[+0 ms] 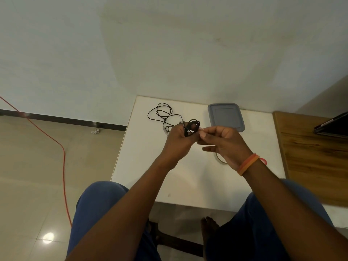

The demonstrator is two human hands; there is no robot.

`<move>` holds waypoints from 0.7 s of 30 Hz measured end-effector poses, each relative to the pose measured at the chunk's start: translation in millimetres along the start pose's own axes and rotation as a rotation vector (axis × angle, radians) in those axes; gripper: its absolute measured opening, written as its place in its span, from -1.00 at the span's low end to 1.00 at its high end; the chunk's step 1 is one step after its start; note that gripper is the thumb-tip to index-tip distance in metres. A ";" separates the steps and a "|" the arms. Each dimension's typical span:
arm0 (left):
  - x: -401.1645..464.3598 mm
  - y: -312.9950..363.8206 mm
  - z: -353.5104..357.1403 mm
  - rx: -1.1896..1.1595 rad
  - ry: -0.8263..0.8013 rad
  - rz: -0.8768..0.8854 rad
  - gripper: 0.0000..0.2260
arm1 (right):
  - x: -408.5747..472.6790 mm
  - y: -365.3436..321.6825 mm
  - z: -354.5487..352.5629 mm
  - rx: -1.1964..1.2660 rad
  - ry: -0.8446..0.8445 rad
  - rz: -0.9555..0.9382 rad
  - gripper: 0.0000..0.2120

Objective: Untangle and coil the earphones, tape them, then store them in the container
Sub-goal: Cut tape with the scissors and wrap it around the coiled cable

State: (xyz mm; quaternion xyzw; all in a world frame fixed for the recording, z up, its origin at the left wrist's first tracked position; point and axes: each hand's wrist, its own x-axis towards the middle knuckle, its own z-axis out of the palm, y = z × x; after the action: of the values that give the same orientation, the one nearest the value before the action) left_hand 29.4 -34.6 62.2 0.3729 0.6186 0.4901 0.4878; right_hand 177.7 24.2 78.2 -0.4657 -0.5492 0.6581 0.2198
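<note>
Above white table [190, 178], both hands raised: left hand [178, 142] grips coiled earphones [192, 126], right hand [224, 142] pinches tape [201, 129].

A plain home room: tiled floor [28, 166], bare white wall [169, 44], small white table [188, 176], wooden desk [310, 157].

Blue trousers [98, 213], bare forearms, orange wristbands [248, 163] on right wrist.

Matt white table [197, 178], grained wood board [310, 159], glossy floor tiles [33, 185], plastic-looking grey lid [226, 116].
</note>
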 end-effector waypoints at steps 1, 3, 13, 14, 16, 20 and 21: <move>-0.1 0.4 -0.5 -0.028 -0.014 -0.014 -0.97 | -0.1 -0.2 -0.5 0.022 -0.001 0.009 -0.78; -0.3 0.7 -2.0 -0.094 -0.036 -0.029 -0.94 | -0.7 -0.1 -1.9 0.055 -0.013 0.017 -0.83; 2.0 -3.4 -2.0 -0.197 -0.071 -0.091 -0.85 | 0.4 0.0 -2.3 0.133 -0.006 0.136 -0.86; 2.0 -3.4 -2.3 -0.216 -0.075 -0.102 -0.83 | 0.7 0.6 -2.2 0.142 -0.009 0.140 -0.85; 1.5 -1.8 -3.7 -0.254 -0.114 -0.126 -0.84 | 0.8 1.1 -1.8 0.162 -0.018 0.134 -0.83; 0.1 3.5 -7.5 -0.244 -0.232 -0.208 -0.85 | 0.2 -0.8 -6.3 0.207 -0.007 0.158 -0.88; -0.2 3.8 -7.8 -0.237 -0.252 -0.230 -0.86 | -0.2 -1.1 -8.3 0.227 -0.017 0.193 -0.86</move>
State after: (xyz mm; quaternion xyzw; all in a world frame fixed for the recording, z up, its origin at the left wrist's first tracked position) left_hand 21.8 -35.8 66.3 0.2982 0.5291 0.4499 0.6548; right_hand 184.6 28.7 79.6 -0.4830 -0.4259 0.7379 0.2020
